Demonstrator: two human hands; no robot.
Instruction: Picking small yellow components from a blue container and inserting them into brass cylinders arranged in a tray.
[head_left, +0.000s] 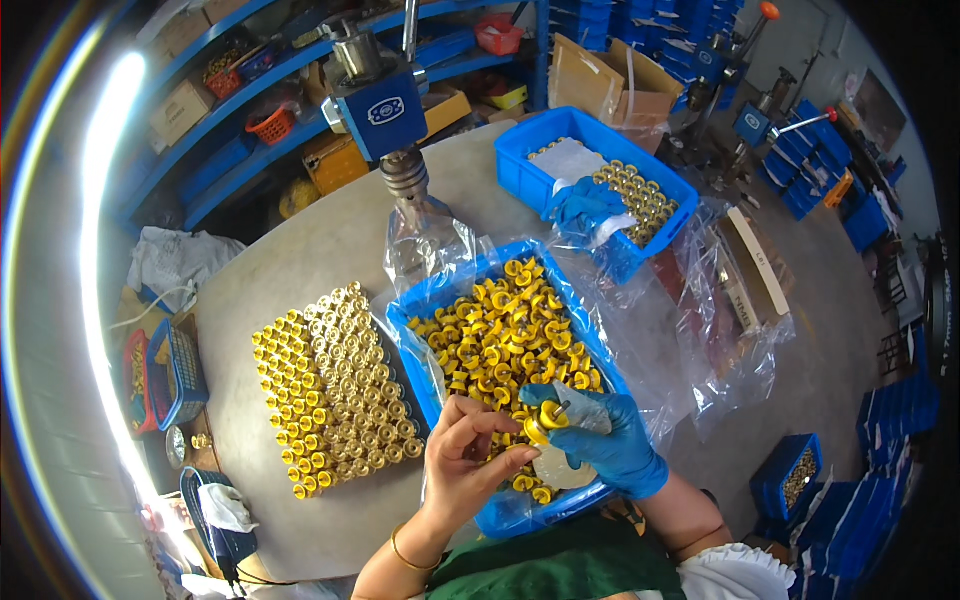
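My right hand (610,445), in a blue glove, is closed around a yellow round part with a dark metal pin (541,424) and a grey cloth (593,413). From the other side, my bare left hand (468,450) pinches at the edge of that part with curled fingers and thumb. The exact contact is hard to see. Beneath both hands lies a blue bin (412,365) lined with clear plastic, heaped with similar yellow parts (490,330). A pale flat piece (565,468) shows below my right hand.
Brass-coloured round parts (355,370) stand in rows left of the bin, yellow ones (290,400) along their left side. A blue press (380,110) rises behind. Another blue bin (520,165) at the back right holds metal parts and gloves. Clear plastic and a carton (750,265) lie right.
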